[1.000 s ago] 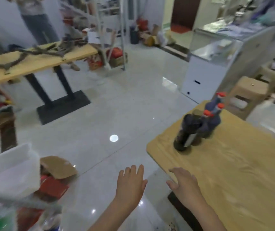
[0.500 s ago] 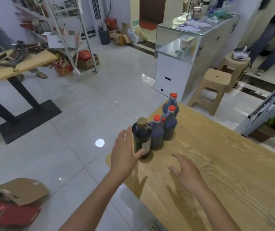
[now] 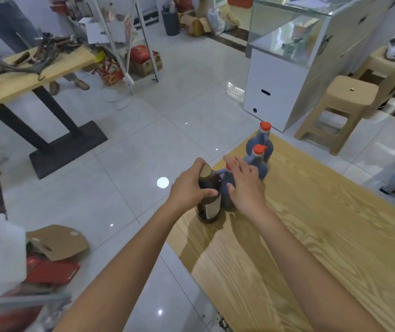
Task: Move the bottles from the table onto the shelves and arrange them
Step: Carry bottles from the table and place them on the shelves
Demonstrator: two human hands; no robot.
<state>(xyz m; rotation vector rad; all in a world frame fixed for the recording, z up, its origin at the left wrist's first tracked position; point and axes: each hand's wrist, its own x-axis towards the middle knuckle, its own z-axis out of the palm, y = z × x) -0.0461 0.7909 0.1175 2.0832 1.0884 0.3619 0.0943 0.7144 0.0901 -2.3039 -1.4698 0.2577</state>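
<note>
Progress: none seen shelved, four bottles left on light wooden table [image 3: 335, 248] | dark brown gold-capped glass bottle [image 3: 209, 200] at table corner, gripped by left hand [image 3: 188, 188] | right hand [image 3: 245, 185] held slack-fingered over nearest blue orange-capped plastic bottle [image 3: 225, 198]

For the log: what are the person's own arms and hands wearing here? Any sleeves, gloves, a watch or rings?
The left arm and right arm are bare down to the picture's lower edge, with no sleeve in view. The left hand and right hand are ungloved. No watch, bracelet or ring shows on the sides facing the camera.
</note>
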